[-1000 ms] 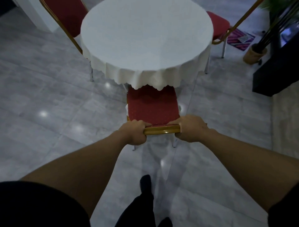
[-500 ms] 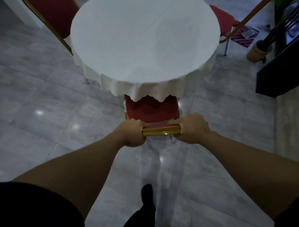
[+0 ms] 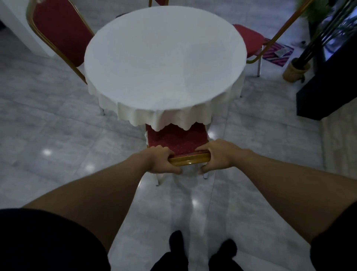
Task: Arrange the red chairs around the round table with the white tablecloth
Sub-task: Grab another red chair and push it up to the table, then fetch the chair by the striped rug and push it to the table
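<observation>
A round table with a white tablecloth (image 3: 164, 60) fills the upper middle of the head view. Just in front of me stands a red chair (image 3: 177, 140) with a gold frame, its seat partly tucked under the cloth's hem. My left hand (image 3: 162, 161) grips the left end of its gold top rail. My right hand (image 3: 216, 155) grips the right end. A second red chair (image 3: 58, 32) stands at the table's left, a third (image 3: 249, 39) at its right. A sliver of a fourth chair (image 3: 158, 2) shows behind the table.
The floor is glossy grey tile (image 3: 58, 147). A black cabinet (image 3: 332, 91) stands at the right with a woven plant pot (image 3: 295, 70) beside it. A pink striped mat (image 3: 278, 52) lies further back. My dark shoes (image 3: 202, 251) are at the bottom.
The chair has slid forward under the table: more of its seat is hidden by the cloth than a second ago. Both hands have kept their grip on the rail.
</observation>
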